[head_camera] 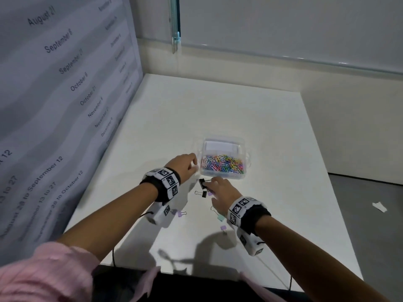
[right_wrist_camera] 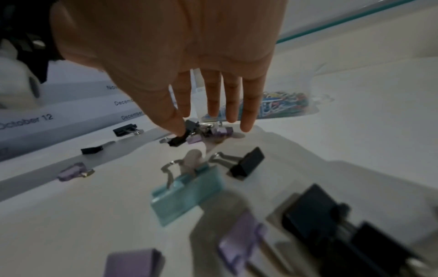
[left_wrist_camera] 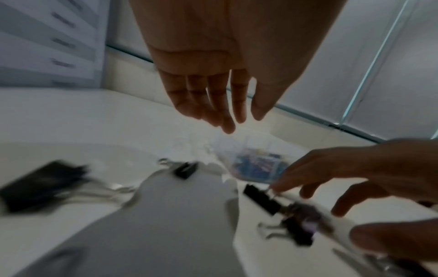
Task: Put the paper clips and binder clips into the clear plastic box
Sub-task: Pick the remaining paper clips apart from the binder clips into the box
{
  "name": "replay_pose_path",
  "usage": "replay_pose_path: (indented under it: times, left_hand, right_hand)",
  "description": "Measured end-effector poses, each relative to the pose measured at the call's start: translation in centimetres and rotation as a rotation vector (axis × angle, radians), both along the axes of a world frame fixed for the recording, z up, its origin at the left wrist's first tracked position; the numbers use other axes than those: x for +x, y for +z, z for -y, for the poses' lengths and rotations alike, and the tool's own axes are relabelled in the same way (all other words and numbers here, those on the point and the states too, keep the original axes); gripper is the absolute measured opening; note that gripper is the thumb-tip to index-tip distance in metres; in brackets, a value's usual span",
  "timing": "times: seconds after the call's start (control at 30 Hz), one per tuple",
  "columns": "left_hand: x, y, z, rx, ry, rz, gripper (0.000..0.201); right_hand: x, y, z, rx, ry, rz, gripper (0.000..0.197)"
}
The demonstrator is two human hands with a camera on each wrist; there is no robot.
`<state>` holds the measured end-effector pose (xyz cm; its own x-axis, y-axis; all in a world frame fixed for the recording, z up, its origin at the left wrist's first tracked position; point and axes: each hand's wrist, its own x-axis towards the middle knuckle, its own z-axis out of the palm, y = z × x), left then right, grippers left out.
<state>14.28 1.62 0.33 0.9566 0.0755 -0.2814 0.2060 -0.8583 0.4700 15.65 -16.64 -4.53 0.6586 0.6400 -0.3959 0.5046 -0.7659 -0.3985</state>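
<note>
The right hand [head_camera: 222, 192] reaches down with its fingers spread and nearly straight, thumb tip touching a small black metal binder clip [right_wrist_camera: 178, 140] in a little cluster just before the box; whether it actually pinches the clip I cannot tell. A lilac binder clip [right_wrist_camera: 221, 131] lies in the same cluster, under the fingertips.

The left hand [head_camera: 185, 165] hovers beside the near left corner of the clear plastic box [head_camera: 245, 168], fingers loosely extended and together, holding nothing, as the left wrist view shows.

The box sits open on the white table [head_camera: 218, 110], its floor covered with a heap of multicoloured paper clips [head_camera: 222, 164].

More binder clips are scattered on the table nearer the person: a black one with silver handles [head_camera: 201, 194] by the right hand, a pale teal one [head_camera: 220, 217] beside the right wrist, a lilac one [head_camera: 223, 228] closer still, and another lilac one [head_camera: 180, 213] under the left wrist.

A large printed sheet of dates [head_camera: 54, 105] stands along the left edge. A scrap of white paper [head_camera: 379, 207] lies on the grey floor to the right.
</note>
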Motion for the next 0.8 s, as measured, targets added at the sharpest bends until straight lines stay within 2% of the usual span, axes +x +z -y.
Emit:
replay_pose_path:
  times: [0.07,0.17,0.27,0.37,0.47,0.63,0.73,0.8]
  left_hand:
    - [-1.7,-1.5,-2.2,0.093,0.070,-0.038,0.025]
    - [-4.5,-3.3,-4.9,0.217,0.218,-0.124,0.039]
    - [-7.1,-4.5,-5.7,0.190,0.290,-0.171,0.061]
    - [-9.5,-6.1,-5.0,0.228,0.119,-0.229,0.092]
    - [-11.1,-7.3,-3.7,0.262,-0.058,-0.292,0.106]
    - [-11.3,-7.7,-1.5,0.210,-0.202,-0.279,0.108]
    - [-10.3,-7.2,-1.4,0.115,-0.151,-0.141,0.111]
    - [-9.2,-6.4,-1.6,0.058,-0.048,-0.068,0.101]
  right_hand:
    - [0.1,-0.4,-0.5,-0.021,0.036,-0.001,0.058]
    - [0.1,-0.4,-0.5,0.057,0.009,-0.013,0.049]
    - [0.1,-0.3,0.2,0.114,0.005,-0.016,0.041]
    - [0.1,0.2,1.0,0.107,-0.007,-0.063,0.042]
    - [-0.1,0.8,2.3,0.101,0.000,-0.123,0.045]
    - [-0.3,1.0,5.0,0.089,-0.035,-0.102,0.041]
    - [0.1,1.3,6.9,0.022,-0.073,-0.056,0.048]
    - [0.0,1.7,8.3,-0.047,-0.087,-0.039,0.059]
